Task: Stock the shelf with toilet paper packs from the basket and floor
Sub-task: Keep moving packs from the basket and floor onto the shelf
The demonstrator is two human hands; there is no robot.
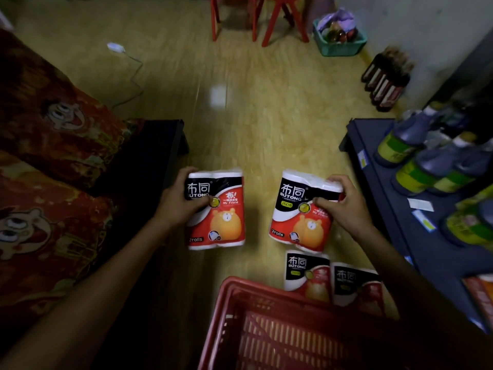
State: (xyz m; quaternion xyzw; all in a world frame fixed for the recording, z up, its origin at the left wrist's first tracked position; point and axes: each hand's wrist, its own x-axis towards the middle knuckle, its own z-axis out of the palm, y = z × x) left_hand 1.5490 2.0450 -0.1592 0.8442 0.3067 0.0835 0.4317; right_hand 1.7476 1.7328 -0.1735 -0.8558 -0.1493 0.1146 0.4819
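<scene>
My left hand (179, 199) grips a two-roll toilet paper pack (221, 217), red, black and white with an orange bear, held above the floor. My right hand (344, 206) grips a second, identical pack (298, 217) by its right side. Two more packs (306, 276) (352, 284) stand on the floor just beyond the red plastic basket (240, 297), whose visible inside holds nothing. The dark shelf (378, 182) runs along the right.
Dark sauce bottles (416, 166) with green labels fill the shelf's upper level. Red patterned cushions (53, 145) on a dark stand lie at the left. Farther off are red stool legs (256, 17), a green basket (338, 36), a bottle pack (384, 78) and a white cable (128, 62).
</scene>
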